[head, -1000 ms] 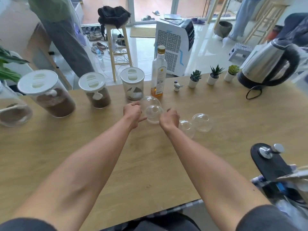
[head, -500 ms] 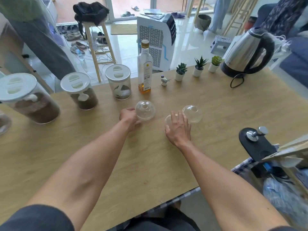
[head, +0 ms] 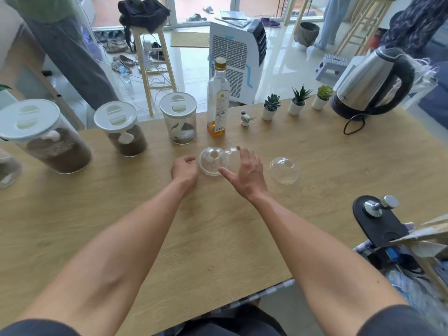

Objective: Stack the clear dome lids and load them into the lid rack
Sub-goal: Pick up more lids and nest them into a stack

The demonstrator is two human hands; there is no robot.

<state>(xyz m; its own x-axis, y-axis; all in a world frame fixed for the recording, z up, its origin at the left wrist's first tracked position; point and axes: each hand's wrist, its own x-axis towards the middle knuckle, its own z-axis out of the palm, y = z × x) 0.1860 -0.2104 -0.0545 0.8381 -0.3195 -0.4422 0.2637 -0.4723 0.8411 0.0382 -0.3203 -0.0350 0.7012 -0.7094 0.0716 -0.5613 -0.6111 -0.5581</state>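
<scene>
My right hand [head: 244, 172] hid part of the lid [head: 231, 160] it gripped. My left hand [head: 184, 169] curled against the stacked lids [head: 213, 161]; grip unclear.

jars [head: 120, 129] | oil bottle [head: 218, 100] | kettle [head: 373, 82] (steel) | succulents [head: 298, 99] | table [head: 339, 161]

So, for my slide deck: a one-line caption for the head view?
Right hand carries a dome lid toward the lid stack steadied by the left hand.
</scene>
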